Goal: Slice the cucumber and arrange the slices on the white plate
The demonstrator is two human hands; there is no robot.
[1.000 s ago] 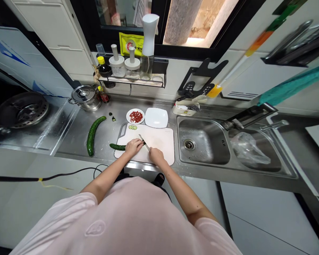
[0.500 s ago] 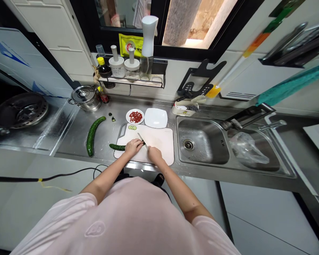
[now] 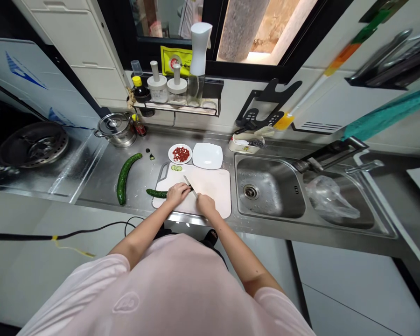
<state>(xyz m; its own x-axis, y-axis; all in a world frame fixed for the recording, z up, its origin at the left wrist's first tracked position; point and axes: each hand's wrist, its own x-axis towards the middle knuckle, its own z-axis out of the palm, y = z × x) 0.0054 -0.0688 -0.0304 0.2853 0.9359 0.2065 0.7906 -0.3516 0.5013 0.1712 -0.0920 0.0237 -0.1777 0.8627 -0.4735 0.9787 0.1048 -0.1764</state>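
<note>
On the white cutting board (image 3: pixel 213 186), my left hand (image 3: pixel 177 195) is closed over a cucumber (image 3: pixel 156 193), whose tapered end sticks out to the left past the board's edge. My right hand (image 3: pixel 206 204) grips the handle of a knife (image 3: pixel 188 182). The blade slants up and left, right beside the cucumber's cut end at my left fingertips. A few cucumber slices (image 3: pixel 177 168) lie near the board's upper left corner. A second, whole cucumber (image 3: pixel 126 178) rests on the steel counter to the left, with small cut-off ends (image 3: pixel 151 157) near it.
Behind the board stand a plate of chopped red pieces (image 3: pixel 180 154) and a white square plate (image 3: pixel 207 156). A double sink (image 3: pixel 271 186) with a plastic bag (image 3: pixel 331 196) is on the right. A lidded pot (image 3: pixel 116 128) and a wok (image 3: pixel 33 144) are on the left.
The whole view has shifted slightly, so things appear a little farther right. Both hands stay at the cucumber, with the knife held at nearly the same slant.
</note>
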